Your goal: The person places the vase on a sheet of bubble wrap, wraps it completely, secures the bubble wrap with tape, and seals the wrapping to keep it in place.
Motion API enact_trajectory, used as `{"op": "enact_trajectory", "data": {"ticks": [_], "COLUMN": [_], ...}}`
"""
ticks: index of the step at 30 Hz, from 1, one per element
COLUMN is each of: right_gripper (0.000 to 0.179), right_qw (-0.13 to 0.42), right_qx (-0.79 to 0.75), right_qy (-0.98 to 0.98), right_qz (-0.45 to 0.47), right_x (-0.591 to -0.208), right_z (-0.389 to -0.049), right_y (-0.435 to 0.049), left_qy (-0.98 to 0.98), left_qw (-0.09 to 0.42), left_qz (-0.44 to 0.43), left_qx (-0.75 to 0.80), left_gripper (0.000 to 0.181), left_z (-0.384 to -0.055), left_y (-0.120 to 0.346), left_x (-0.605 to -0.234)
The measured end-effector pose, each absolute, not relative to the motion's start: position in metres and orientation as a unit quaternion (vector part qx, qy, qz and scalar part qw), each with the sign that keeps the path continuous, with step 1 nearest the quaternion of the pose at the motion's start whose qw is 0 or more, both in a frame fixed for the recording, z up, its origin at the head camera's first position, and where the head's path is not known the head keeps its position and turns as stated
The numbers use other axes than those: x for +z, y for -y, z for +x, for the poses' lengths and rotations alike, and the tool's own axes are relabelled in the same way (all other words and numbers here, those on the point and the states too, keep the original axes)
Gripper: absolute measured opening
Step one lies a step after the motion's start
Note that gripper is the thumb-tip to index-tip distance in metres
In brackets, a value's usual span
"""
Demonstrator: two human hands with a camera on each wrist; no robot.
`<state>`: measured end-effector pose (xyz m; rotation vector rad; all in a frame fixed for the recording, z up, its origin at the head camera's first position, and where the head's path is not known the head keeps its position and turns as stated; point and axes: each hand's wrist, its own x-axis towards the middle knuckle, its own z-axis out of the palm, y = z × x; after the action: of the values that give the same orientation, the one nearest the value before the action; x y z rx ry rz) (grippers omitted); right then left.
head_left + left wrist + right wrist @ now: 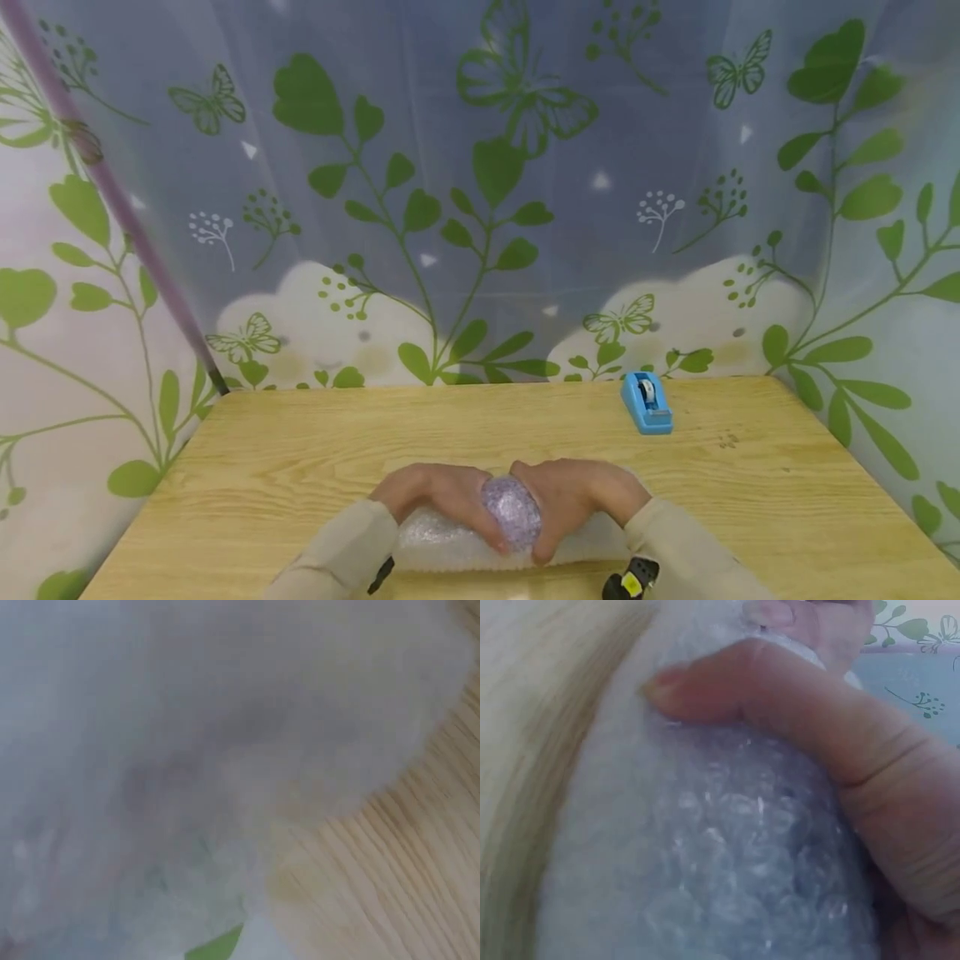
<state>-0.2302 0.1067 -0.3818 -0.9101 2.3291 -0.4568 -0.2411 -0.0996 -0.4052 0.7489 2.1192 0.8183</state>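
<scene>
A bundle of clear bubble wrap (435, 532) lies lengthwise on the table near its front, with a purplish rounded part (513, 512) showing through at the middle. My left hand (450, 498) grips the bundle from the left, its thumb across the front. From the right, my right hand (572, 500) holds it the same way, the two thumbs close together. What is inside the wrap is hidden. In the right wrist view, my thumb (780, 697) presses on the bubbly film (727, 840). Blurred wrap (247, 697) fills most of the left wrist view.
A blue tape dispenser (647, 406) stands toward the back right of the wooden table (322, 433). Behind and beside the table hangs a curtain (420, 275) printed with leaves and butterflies. A slanted pole (135, 225) shows at the left.
</scene>
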Motion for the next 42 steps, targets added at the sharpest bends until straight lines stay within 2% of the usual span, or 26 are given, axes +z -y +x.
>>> {"op": "enact_trajectory", "data": {"ticks": [4,8,11,14,17,22,25,29,31,36,42], "right_gripper": [0.055,0.057,0.059,0.057,0.054,0.051,0.056,0.080,0.091,0.092,0.100], "right_qw": [0.332,0.359,0.384,0.407,0.425,0.437,0.396,0.290,0.237,0.130,0.049], "right_qx": [-0.158,-0.144,-0.145,-0.145,-0.146,-0.167,-0.172,-0.140,-0.112,-0.075,-0.053], "right_qy": [-0.868,-0.865,-0.858,-0.849,-0.840,-0.827,-0.846,-0.887,-0.901,-0.921,-0.940], "right_qz": [-0.335,-0.319,-0.309,-0.306,-0.305,-0.311,-0.312,-0.331,-0.347,-0.360,-0.333], "right_x": [-0.379,-0.377,-0.376,-0.375,-0.375,-0.378,-0.379,-0.378,-0.377,-0.376,-0.396], "right_z": [-0.234,-0.237,-0.241,-0.245,-0.250,-0.252,-0.247,-0.233,-0.224,-0.196,-0.177], "right_y": [-0.103,-0.104,-0.106,-0.106,-0.106,-0.109,-0.111,-0.115,-0.118,-0.120,-0.112], "left_qy": [-0.860,-0.898,-0.908,-0.919,-0.929,-0.936,-0.936,-0.934,-0.935,-0.939,-0.947], "left_qw": [0.311,0.190,0.098,0.032,-0.014,-0.072,-0.099,-0.112,-0.107,-0.085,-0.036], "left_qz": [0.305,0.355,0.393,0.392,0.370,0.342,0.337,0.338,0.338,0.332,0.315], "left_qx": [0.266,0.177,0.108,0.031,-0.027,-0.035,-0.030,-0.028,-0.025,-0.043,-0.061], "left_gripper": [0.057,0.081,0.080,0.079,0.083,0.085,0.086,0.089,0.089,0.088,0.085], "left_z": [-0.237,-0.229,-0.216,-0.199,-0.187,-0.181,-0.180,-0.180,-0.180,-0.182,-0.185], "left_y": [0.104,0.102,0.096,0.086,0.077,0.071,0.071,0.071,0.070,0.069,0.069], "left_x": [-0.404,-0.396,-0.388,-0.385,-0.391,-0.408,-0.415,-0.418,-0.418,-0.413,-0.403]}}
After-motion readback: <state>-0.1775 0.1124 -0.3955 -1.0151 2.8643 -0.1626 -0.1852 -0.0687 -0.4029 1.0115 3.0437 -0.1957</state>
